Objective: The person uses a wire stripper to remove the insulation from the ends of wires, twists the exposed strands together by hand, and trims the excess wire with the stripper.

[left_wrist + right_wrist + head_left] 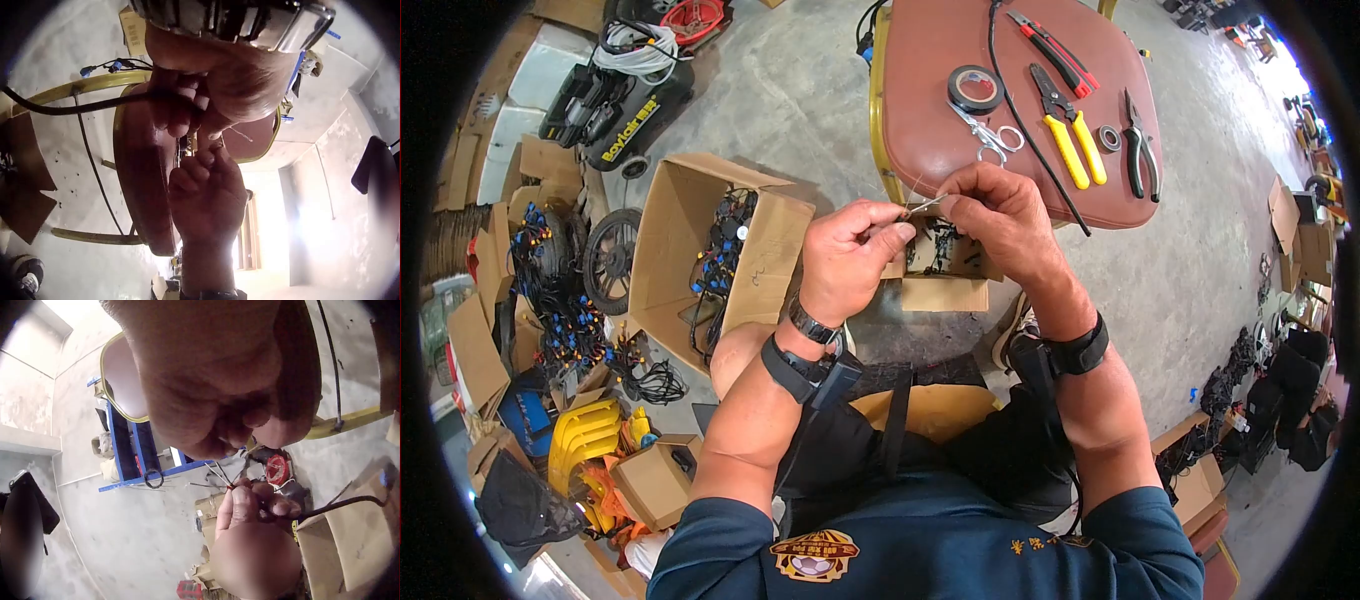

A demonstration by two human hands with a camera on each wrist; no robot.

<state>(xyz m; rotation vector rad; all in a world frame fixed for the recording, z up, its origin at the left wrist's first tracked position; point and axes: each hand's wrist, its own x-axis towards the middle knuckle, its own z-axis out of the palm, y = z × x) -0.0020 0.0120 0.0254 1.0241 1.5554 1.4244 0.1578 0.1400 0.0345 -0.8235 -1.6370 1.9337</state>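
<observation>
In the head view my left hand (845, 255) and right hand (1005, 220) meet over the edge of a red-brown chair seat (940, 50). Thin wires (922, 206) run between their fingertips. From the left hand (253, 515) a black cable (337, 506) trails away in the right wrist view, and its separate wire ends (217, 474) stick up past the thumb. My right thumb and forefinger pinch one of these wires. The left wrist view shows the same cable (94, 106) passing under the curled left fingers, with the right hand (209, 194) facing them.
On the seat lie scissors (997, 136), black tape (976, 90), yellow-handled wire strippers (1072, 140), pliers (1138, 150), a red cutter (1055, 55) and another black cable (1030, 140). Below the hands stands a small carton (945, 295); left of them, a larger carton (670, 240) holds connectors.
</observation>
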